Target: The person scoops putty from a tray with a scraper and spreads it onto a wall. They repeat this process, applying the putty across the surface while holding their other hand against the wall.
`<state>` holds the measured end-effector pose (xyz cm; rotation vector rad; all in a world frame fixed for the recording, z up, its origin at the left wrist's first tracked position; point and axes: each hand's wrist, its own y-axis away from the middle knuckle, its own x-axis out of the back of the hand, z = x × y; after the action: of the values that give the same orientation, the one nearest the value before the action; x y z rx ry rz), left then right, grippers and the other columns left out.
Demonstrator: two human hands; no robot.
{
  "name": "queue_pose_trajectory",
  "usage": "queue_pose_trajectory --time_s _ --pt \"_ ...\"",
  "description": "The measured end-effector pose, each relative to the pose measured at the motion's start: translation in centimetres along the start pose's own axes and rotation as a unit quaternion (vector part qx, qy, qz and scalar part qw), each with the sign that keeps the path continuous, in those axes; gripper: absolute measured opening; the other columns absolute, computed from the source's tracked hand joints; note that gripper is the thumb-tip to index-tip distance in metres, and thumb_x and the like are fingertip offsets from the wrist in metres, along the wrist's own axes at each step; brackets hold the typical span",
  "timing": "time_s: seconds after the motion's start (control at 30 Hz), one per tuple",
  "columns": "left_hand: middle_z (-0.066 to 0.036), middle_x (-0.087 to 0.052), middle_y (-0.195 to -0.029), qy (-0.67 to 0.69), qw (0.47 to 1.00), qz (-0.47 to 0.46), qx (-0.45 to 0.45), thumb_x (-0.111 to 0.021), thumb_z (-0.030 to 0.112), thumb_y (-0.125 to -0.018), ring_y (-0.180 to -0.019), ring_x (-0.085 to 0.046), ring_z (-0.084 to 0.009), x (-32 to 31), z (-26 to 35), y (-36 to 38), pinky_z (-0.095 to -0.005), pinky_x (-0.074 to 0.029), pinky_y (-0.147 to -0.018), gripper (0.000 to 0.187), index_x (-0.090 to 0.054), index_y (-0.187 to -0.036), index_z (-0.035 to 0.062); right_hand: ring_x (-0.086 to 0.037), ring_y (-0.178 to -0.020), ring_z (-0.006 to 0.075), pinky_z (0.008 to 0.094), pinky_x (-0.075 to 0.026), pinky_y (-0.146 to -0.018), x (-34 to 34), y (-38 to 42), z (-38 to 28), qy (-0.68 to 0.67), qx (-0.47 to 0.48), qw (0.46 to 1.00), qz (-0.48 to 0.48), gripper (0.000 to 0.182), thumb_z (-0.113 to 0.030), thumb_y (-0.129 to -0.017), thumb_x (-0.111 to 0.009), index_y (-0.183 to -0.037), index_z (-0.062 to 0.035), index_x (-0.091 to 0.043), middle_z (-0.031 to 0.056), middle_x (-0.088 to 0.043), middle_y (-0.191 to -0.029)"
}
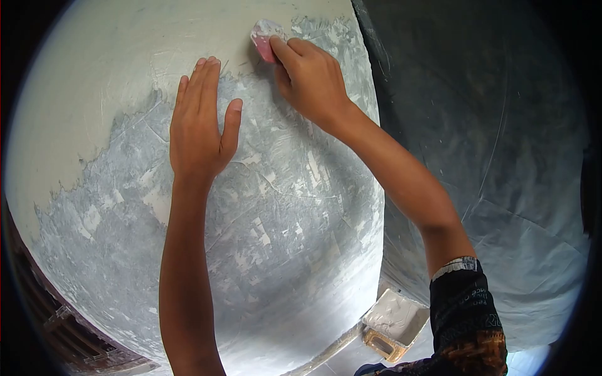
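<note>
A large pale curved surface (291, 219) fills most of the view, off-white at the top and mottled grey with white patches below. My left hand (202, 128) lies flat against it, fingers stretched upward and thumb apart, holding nothing. To the upper right, my right hand (308, 80) grips a small pink spreader (264, 51) with white paste smeared over its top. The spreader is at the surface, close to the ragged border between the off-white and grey areas. My right fingers hide its lower right part.
A rectangular tub (396, 318) with pale paste inside stands low on the right, below the curved surface's edge. Dark sheeting (483, 150) hangs along the right side. Dark slatted structure (66, 326) shows at the lower left.
</note>
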<state>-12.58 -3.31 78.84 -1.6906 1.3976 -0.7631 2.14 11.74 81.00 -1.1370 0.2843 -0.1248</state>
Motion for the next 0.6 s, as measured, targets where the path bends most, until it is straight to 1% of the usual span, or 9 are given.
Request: queue_pose_trajectory --time_s 0.07,0.13,0.17,0.23,0.3,0.37,0.4,0.5,0.6 --pt "-0.024 -0.057 -0.139 -0.006 1.000 0.001 -0.001 -0.054 0.024 -0.097 -0.138 -0.049 -0.0370 -0.1 0.0 0.1 -0.0505 -0.032 -0.118 0.052 -0.050 -0.139 -0.0068 -0.066 -0.080 0.0323 0.0434 -0.053 -0.072 -1.0 -1.7 2.6 0.029 -0.029 0.999 0.002 0.021 0.001 -0.074 -0.065 -0.095 -0.0001 -0.062 0.0145 -0.065 -0.084" --pt "-0.021 -0.052 -0.146 -0.007 1.000 -0.015 0.013 -0.044 0.023 -0.101 -0.142 -0.044 -0.0349 -0.1 0.0 0.2 -0.0495 -0.028 -0.120 0.051 -0.046 -0.145 -0.0035 -0.066 -0.081 0.0325 0.0429 -0.053 -0.073 -2.0 -2.3 4.2 0.073 -0.038 0.997 0.011 0.021 0.002 -0.073 -0.065 -0.094 -0.0003 -0.062 0.0144 -0.065 -0.084" --pt "-0.021 -0.052 -0.146 -0.007 1.000 -0.015 0.014 -0.044 0.023 -0.101 -0.142 -0.044 -0.0349 -0.1 -0.1 0.2 -0.0495 -0.028 -0.120 0.051 -0.046 -0.145 -0.0035 -0.066 -0.081 0.0325 0.0429 -0.053 -0.073 -2.2 -1.7 3.9 0.073 -0.039 0.997 0.010 0.021 0.002 -0.073 -0.065 -0.094 -0.0003 -0.062 0.0144 -0.065 -0.084" --pt "-0.020 -0.052 -0.146 -0.006 1.000 -0.011 0.013 -0.043 0.023 -0.101 -0.142 -0.044 -0.0346 -0.1 -0.1 0.2 -0.0493 -0.027 -0.120 0.051 -0.046 -0.145 -0.0031 -0.066 -0.083 0.0324 0.0429 -0.054 -0.074 -2.1 0.6 1.9 0.058 -0.001 0.998 -0.026 0.022 0.002 -0.074 -0.065 -0.096 0.0003 -0.062 0.0141 -0.066 -0.087" --pt "-0.020 -0.052 -0.147 0.004 1.000 -0.011 0.014 -0.043 0.023 -0.101 -0.142 -0.043 -0.0345 0.0 0.1 0.2 -0.0491 -0.027 -0.121 0.051 -0.046 -0.145 -0.0029 -0.067 -0.088 0.0312 0.0428 -0.054 -0.077 -1.2 3.0 -1.3 0.018 0.036 0.999 -0.030 0.028 0.001 -0.073 -0.066 -0.100 0.0018 -0.062 0.0134 -0.065 -0.091" --pt "-0.020 -0.052 -0.147 0.011 1.000 -0.010 0.014 -0.043 0.024 -0.101 -0.142 -0.043 -0.0343 0.0 0.0 0.1 -0.0489 -0.026 -0.121 0.051 -0.046 -0.145 -0.0028 -0.066 -0.085 0.0316 0.0433 -0.054 -0.075 0.0 3.3 -2.9 -0.036 0.039 0.998 -0.020 0.026 0.001 -0.073 -0.066 -0.100 0.0007 -0.061 0.0129 -0.064 -0.087" --pt "-0.020 -0.051 -0.147 0.008 1.000 -0.010 0.012 -0.043 0.024 -0.101 -0.142 -0.043 -0.0342 0.0 0.0 0.1 -0.0487 -0.026 -0.121 0.051 -0.046 -0.145 -0.0029 -0.066 -0.085 0.0316 0.0433 -0.054 -0.075 0.3 2.5 -2.7 -0.037 0.039 0.998 -0.019 0.026 0.001 -0.073 -0.066 -0.100 0.0007 -0.061 0.0129 -0.064 -0.087" --pt "-0.020 -0.051 -0.147 0.003 1.000 -0.015 0.013 -0.043 0.024 -0.101 -0.142 -0.043 -0.0344 -0.1 0.0 0.3 -0.0486 -0.026 -0.121 0.051 -0.045 -0.145 -0.0030 -0.064 -0.076 0.0335 0.0454 -0.052 -0.068 -0.3 -0.5 0.5 0.001 -0.025 0.999 0.024 0.019 0.000 -0.075 -0.066 -0.093 -0.0027 -0.060 0.0120 -0.062 -0.080" --pt "-0.021 -0.051 -0.147 -0.002 1.000 -0.015 0.015 -0.043 0.023 -0.101 -0.142 -0.043 -0.0346 -0.1 -0.1 0.2 -0.0487 -0.026 -0.121 0.051 -0.045 -0.145 -0.0033 -0.065 -0.076 0.0333 0.0449 -0.052 -0.069 -1.6 -1.3 3.0 0.036 -0.034 0.998 0.033 0.017 0.000 -0.074 -0.066 -0.090 -0.0024 -0.060 0.0122 -0.063 -0.080"
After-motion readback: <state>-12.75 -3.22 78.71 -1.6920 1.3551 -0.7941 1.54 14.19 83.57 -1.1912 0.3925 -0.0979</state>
